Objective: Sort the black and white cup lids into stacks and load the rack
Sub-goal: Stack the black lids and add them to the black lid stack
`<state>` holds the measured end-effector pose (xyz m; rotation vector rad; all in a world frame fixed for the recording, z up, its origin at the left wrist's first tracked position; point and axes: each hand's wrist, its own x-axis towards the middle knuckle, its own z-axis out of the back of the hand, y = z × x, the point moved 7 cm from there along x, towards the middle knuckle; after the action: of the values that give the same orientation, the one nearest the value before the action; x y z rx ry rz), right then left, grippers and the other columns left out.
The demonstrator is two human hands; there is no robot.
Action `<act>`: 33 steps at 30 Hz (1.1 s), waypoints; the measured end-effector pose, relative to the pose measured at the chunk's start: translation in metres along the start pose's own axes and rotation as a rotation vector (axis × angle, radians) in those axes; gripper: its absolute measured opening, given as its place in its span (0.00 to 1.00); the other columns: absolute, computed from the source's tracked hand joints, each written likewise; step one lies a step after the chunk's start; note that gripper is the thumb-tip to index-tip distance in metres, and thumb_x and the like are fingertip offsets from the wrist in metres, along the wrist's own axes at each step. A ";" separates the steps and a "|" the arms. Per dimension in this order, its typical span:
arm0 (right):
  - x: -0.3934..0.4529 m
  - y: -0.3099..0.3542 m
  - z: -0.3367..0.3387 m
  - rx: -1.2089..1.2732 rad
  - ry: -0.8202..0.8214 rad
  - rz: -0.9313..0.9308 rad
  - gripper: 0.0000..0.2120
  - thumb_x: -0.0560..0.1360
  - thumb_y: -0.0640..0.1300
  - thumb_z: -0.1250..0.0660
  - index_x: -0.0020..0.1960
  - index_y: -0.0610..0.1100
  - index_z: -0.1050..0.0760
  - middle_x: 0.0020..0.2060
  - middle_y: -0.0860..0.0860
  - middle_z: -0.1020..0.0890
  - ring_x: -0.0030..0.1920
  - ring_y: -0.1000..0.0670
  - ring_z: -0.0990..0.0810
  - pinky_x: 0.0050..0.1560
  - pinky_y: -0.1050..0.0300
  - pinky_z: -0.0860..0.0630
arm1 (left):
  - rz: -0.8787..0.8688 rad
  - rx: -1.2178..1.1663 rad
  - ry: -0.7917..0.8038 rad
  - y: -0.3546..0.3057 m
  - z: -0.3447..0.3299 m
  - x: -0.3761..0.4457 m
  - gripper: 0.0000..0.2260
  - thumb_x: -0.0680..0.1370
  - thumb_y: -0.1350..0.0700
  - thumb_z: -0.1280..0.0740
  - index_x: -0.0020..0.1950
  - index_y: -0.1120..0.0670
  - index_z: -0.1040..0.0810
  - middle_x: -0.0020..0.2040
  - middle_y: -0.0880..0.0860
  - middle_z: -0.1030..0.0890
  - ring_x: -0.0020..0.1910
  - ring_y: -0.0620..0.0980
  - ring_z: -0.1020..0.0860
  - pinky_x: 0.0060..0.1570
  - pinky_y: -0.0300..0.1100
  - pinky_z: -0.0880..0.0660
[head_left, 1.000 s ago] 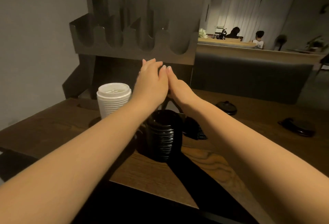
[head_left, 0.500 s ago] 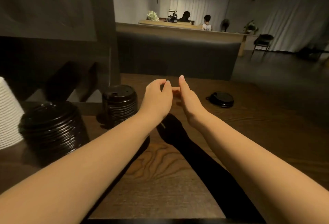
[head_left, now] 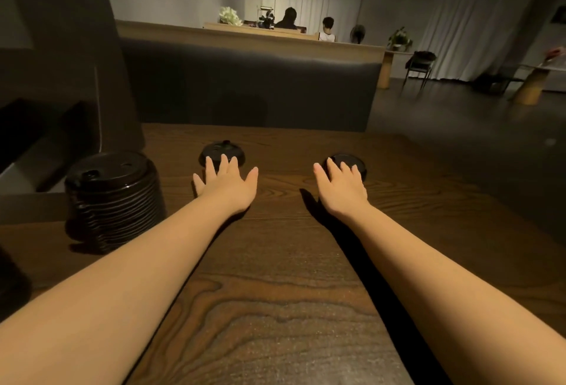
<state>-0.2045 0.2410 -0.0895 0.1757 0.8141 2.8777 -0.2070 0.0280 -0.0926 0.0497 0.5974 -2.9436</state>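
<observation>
Two loose black lids lie on the wooden table [head_left: 275,262]. Over the near edge of the left black lid [head_left: 221,149] reaches my left hand [head_left: 228,184], fingers spread and straight. My right hand [head_left: 341,185] stretches with straight fingers over the right black lid [head_left: 352,160], fingertips on or just above it. A tall stack of black lids [head_left: 111,197] stands at the left. Only a dark side panel of the rack [head_left: 61,78] shows at the far left. No white lids are in view.
A dark padded bench back [head_left: 245,87] runs behind the table's far edge. The table's right edge drops to a dark floor. Two people sit at a far counter. A chair [head_left: 419,63] stands at the back right.
My view has swung right, so the white stack and one black stack left the frame. My hands, which were together in front of me, have parted and spread out over the two loose black lids.
</observation>
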 end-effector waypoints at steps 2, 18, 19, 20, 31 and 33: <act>-0.003 0.008 0.003 -0.033 -0.041 0.089 0.28 0.81 0.60 0.53 0.77 0.47 0.43 0.76 0.46 0.40 0.77 0.43 0.48 0.75 0.44 0.48 | -0.046 0.037 -0.040 -0.002 -0.001 0.001 0.29 0.82 0.39 0.53 0.79 0.52 0.47 0.80 0.52 0.51 0.78 0.56 0.56 0.74 0.57 0.56; -0.047 0.020 0.012 0.197 0.134 0.122 0.24 0.71 0.51 0.27 0.63 0.45 0.31 0.61 0.48 0.26 0.56 0.50 0.26 0.53 0.58 0.27 | -0.148 -0.291 0.063 -0.001 0.008 -0.035 0.32 0.77 0.41 0.35 0.77 0.51 0.41 0.75 0.53 0.35 0.72 0.55 0.35 0.70 0.53 0.36; -0.049 0.018 0.013 0.201 0.130 0.098 0.27 0.71 0.51 0.27 0.64 0.45 0.32 0.61 0.48 0.26 0.57 0.49 0.25 0.54 0.57 0.26 | -0.154 -0.337 0.042 -0.002 0.011 -0.041 0.32 0.76 0.43 0.33 0.77 0.52 0.40 0.74 0.54 0.34 0.71 0.55 0.33 0.69 0.51 0.34; -0.052 0.018 0.012 0.207 0.129 0.084 0.30 0.70 0.52 0.26 0.66 0.44 0.34 0.62 0.47 0.26 0.59 0.48 0.25 0.56 0.56 0.25 | -0.157 -0.373 0.007 -0.002 0.014 -0.049 0.32 0.76 0.45 0.31 0.76 0.53 0.39 0.73 0.53 0.32 0.70 0.55 0.32 0.66 0.49 0.32; -0.084 0.009 0.037 0.353 -0.154 0.060 0.41 0.72 0.46 0.30 0.77 0.46 0.49 0.70 0.47 0.45 0.70 0.46 0.45 0.67 0.54 0.39 | -0.059 -0.562 -0.204 0.025 0.025 -0.084 0.42 0.70 0.45 0.25 0.78 0.52 0.44 0.74 0.56 0.40 0.72 0.57 0.37 0.69 0.50 0.37; -0.082 0.003 0.043 0.359 -0.151 0.003 0.43 0.72 0.48 0.30 0.78 0.45 0.51 0.69 0.47 0.46 0.71 0.45 0.46 0.67 0.53 0.39 | -0.023 -0.517 -0.147 0.029 0.023 -0.079 0.44 0.69 0.42 0.25 0.78 0.53 0.43 0.75 0.56 0.40 0.73 0.58 0.38 0.70 0.53 0.37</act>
<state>-0.1176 0.2462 -0.0576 0.4262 1.2905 2.6539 -0.1245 0.0027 -0.0780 -0.2245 1.3093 -2.6829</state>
